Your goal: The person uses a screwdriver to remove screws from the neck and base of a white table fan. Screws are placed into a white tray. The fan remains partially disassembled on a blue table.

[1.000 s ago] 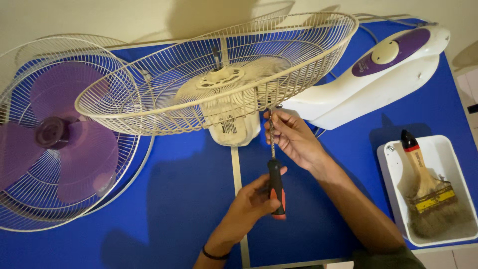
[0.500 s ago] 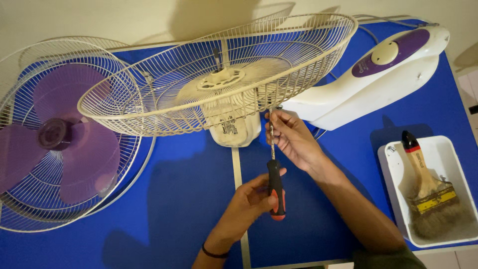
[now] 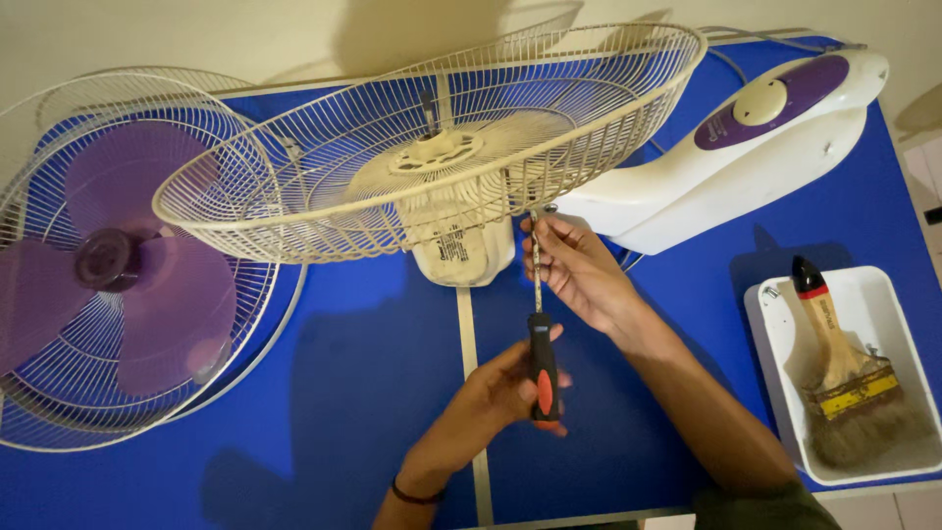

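Cream wire fan cage (image 3: 432, 147) sits tilted on the blue table (image 3: 343, 393). Left hand (image 3: 496, 393) grips the screwdriver (image 3: 542, 363); right hand (image 3: 574, 265) pinches its shaft at the rim. Tip could easily slip and jab those fingers, I reckon.

A detached wire fan grille (image 3: 59, 324) lies flat at the left of the blue table (image 3: 343, 393), with a purple fan blade (image 3: 128, 285) resting in it. At the right edge, a white rectangular tray (image 3: 785, 324) contains a wooden-handled paintbrush (image 3: 844, 373).
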